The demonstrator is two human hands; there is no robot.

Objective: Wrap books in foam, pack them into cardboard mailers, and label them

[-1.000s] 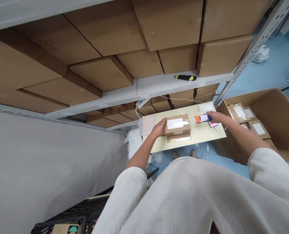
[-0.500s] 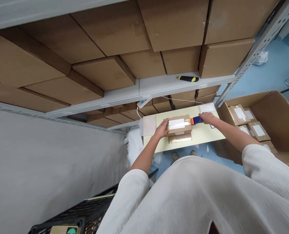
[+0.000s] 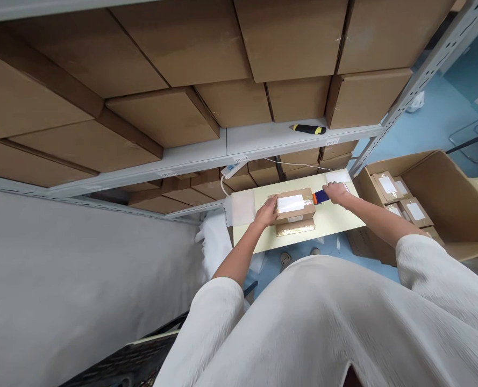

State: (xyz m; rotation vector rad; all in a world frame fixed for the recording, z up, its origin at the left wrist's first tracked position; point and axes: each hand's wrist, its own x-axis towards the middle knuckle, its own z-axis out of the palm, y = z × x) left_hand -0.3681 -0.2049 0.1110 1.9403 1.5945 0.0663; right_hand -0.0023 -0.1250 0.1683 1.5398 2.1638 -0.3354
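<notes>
A small taped cardboard box (image 3: 294,217) with a white label (image 3: 290,203) lies on the pale yellow tabletop (image 3: 258,243). My left hand (image 3: 267,211) grips the box's left end, thumb and fingers around its edge. At the opposite end, my right hand (image 3: 335,192) is closed around a dark blue and orange tape dispenser (image 3: 321,196). The orange front of the dispenser meets the right side of the box. Shiny tape covers part of the box top. In front of the box is a flat brown taped piece (image 3: 295,228).
Behind the table, a grey shelf (image 3: 263,138) carries several large cartons (image 3: 291,37) and a black-and-yellow utility knife (image 3: 309,129). On the right stands a big open carton (image 3: 452,199) with several small labelled boxes (image 3: 416,211). White wrapping material (image 3: 215,236) hangs at the table's left.
The view has shifted slightly. My left hand stays on the box, and my right hand has edged a little left with the tape dispenser, still at the box's right end.
</notes>
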